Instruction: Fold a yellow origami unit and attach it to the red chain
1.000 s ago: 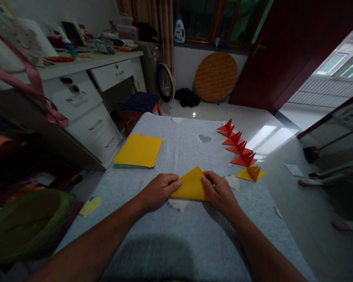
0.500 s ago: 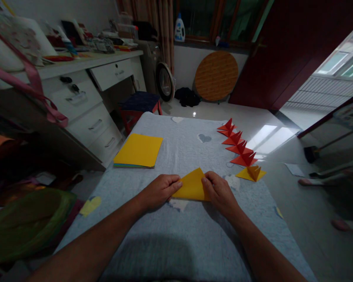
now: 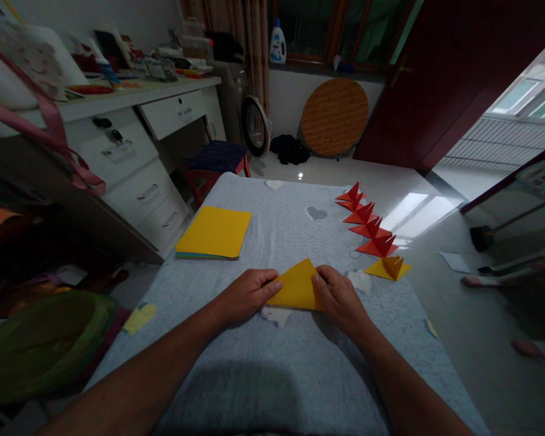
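Observation:
A yellow paper folded into a triangle [image 3: 296, 286] lies on the grey-blue cloth [image 3: 277, 369] of the table. My left hand [image 3: 247, 293] pinches its left corner with fingers closed. On the right edge of the triangle, my right hand [image 3: 340, 295] presses down with bent fingers. A stack of yellow paper sheets [image 3: 214, 232] lies to the far left of my hands. Several red folded pieces [image 3: 366, 221] run in a row along the right edge, ending in a yellow folded piece [image 3: 388, 267].
A white desk with drawers [image 3: 136, 151] stands left of the table, a red stool [image 3: 215, 163] beyond it. A round wooden board [image 3: 333, 118] leans on the far wall. A green bag [image 3: 36, 345] sits at lower left. Tiled floor lies to the right.

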The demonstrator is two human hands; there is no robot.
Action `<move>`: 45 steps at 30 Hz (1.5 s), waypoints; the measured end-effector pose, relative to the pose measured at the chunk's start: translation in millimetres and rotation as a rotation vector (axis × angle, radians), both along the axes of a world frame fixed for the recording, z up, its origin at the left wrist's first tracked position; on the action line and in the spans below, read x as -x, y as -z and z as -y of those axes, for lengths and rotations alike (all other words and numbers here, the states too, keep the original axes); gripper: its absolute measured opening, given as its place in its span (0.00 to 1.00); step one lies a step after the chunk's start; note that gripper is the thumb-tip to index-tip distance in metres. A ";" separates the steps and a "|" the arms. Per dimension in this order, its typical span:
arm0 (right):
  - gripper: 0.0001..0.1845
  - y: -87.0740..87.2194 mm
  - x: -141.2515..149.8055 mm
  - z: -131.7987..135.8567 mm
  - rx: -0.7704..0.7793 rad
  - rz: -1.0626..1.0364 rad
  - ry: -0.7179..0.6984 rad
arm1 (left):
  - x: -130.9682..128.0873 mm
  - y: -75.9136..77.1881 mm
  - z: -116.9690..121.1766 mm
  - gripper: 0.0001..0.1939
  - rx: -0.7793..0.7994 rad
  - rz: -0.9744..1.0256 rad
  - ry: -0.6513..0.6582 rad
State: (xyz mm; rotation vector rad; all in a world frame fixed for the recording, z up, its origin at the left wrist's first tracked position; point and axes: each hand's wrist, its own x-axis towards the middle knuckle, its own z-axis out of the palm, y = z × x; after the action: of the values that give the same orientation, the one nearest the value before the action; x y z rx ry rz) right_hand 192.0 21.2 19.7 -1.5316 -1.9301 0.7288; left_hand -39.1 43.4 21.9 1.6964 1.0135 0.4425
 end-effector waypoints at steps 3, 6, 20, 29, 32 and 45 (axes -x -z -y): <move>0.15 -1.1 0.3 0.0 -0.045 0.005 -0.040 | -0.9 -1.3 0.8 0.18 0.009 0.004 0.000; 0.15 -1.6 0.4 -0.1 -0.069 0.016 -0.049 | -1.3 -2.3 1.1 0.18 0.006 0.000 0.001; 0.13 -1.2 -0.2 -1.1 0.031 -0.028 0.027 | 1.3 1.4 0.3 0.19 0.014 -0.017 0.023; 0.12 -0.5 3.3 0.5 -0.002 -0.003 -0.077 | -0.9 -5.8 -1.1 0.21 -0.018 -0.042 0.071; 0.12 -0.6 5.5 0.0 -0.026 0.001 -0.103 | -2.8 -4.1 0.1 0.23 -0.033 -0.035 0.075; 0.11 -0.8 6.6 -0.4 -0.060 0.027 -0.120 | -5.2 0.9 0.2 0.23 0.004 -0.054 0.053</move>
State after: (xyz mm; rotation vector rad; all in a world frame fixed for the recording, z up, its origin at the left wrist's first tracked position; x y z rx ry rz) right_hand 185.3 21.6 20.5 -1.4060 -2.0594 0.6970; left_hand -33.9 43.2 21.1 1.7352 1.0052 0.3623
